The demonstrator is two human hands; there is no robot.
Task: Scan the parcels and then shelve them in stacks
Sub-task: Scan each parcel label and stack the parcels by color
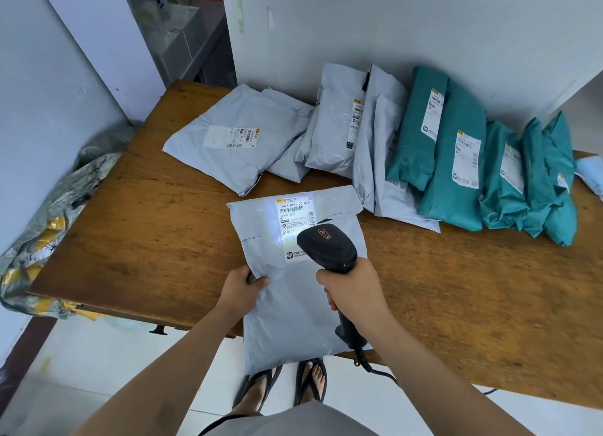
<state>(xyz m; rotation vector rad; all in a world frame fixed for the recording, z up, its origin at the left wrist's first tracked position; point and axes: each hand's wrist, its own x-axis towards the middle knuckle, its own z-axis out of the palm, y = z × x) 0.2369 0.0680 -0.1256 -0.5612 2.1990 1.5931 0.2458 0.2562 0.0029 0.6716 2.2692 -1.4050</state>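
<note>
Nearest us, our right hand (pixel 350 287) is wrapped tight around the grip of the black scanner (pixel 329 251), head aimed forward and down. Our left hand (pixel 243 282) pinches the left edge of the grey parcel (pixel 293 305), thumb on top. The parcel lies flat on the wooden table (pixel 146 233), its long axis running away from us and its near end hanging over the table edge. Its label (pixel 295 217) sits at the far end, just ahead of the scanner head and lit by the beam, so we judge the scan is under way. Left hand is nearer for lifting it off afterwards. Further back, more grey parcels (pixel 238 138) and teal parcels (pixel 456 161) lean in a row against the wall (pixel 391 28).
</note>
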